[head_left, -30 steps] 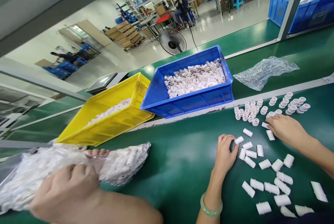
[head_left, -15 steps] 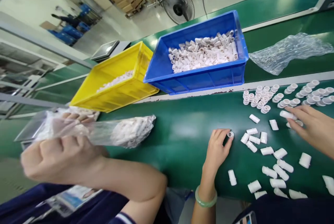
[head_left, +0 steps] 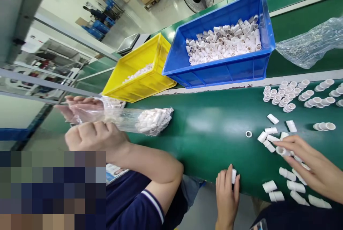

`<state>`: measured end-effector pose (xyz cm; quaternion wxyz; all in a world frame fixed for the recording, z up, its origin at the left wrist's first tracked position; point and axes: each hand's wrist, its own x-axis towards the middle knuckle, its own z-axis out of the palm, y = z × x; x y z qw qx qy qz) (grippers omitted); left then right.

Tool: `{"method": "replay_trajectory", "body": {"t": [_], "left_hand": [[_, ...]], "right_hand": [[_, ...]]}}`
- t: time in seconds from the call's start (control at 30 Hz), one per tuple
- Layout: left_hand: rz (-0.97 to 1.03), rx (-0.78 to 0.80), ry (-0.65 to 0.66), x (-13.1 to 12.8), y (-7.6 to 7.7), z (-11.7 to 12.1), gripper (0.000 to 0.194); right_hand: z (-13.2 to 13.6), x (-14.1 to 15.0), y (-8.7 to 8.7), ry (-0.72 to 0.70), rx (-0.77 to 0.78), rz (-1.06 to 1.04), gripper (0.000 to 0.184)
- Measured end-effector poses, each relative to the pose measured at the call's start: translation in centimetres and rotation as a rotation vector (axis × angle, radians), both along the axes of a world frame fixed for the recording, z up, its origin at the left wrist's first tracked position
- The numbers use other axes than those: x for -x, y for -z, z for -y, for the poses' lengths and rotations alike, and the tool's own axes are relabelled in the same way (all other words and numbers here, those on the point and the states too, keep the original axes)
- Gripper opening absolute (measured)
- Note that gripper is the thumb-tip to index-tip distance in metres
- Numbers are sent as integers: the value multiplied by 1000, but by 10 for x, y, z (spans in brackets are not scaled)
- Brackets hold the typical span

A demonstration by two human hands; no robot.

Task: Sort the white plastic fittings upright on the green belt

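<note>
My left hand (head_left: 227,196), near the table's front edge, is closed on a white plastic pipe fitting (head_left: 234,176) between thumb and fingers. Over the loose parts at right, my right hand (head_left: 313,167) grips another white pipe fitting (head_left: 281,151), its round open end facing left. A single fitting (head_left: 249,134) stands on end between the hands. Several loose fittings (head_left: 296,186) lie on their sides around and below my right hand, which partly hides some. Behind them, many fittings stand upright in a cluster (head_left: 286,92) and in short rows (head_left: 324,126).
A co-worker's hand (head_left: 93,138) and a clear bag of white fittings (head_left: 154,121) are at left. Beyond the green table (head_left: 209,115) stand a blue bin (head_left: 217,74) and a yellow bin (head_left: 142,88), both holding white parts. Plastic film (head_left: 311,45) lies at back right.
My left hand has left one fitting standing, moved toward the front edge and taken another. My right hand has come nearer, from the standing rows to the loose fittings. The view has shifted.
</note>
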<state>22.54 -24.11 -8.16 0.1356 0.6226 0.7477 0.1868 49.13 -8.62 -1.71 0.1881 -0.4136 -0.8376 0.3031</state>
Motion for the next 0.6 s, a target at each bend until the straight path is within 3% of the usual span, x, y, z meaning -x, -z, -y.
{"method": "replay_trajectory", "body": {"t": [0.1,0.3,0.43,0.6], "left_hand": [[167,-70,-42,-4,-4,-12,26],[581,-95,-138,-19,-17,-48,22],[526,-94,-62,-23,-7,-68,20],[331,-109,16,-22,11,-77,30]], "right_hand": [[6,30,2,-162,61,-104,35],[4,68,40,-223,-288,1,34],[-1,79,51,-206,-346,85,32],[-1,59,31,-219,-326,105,31]]}}
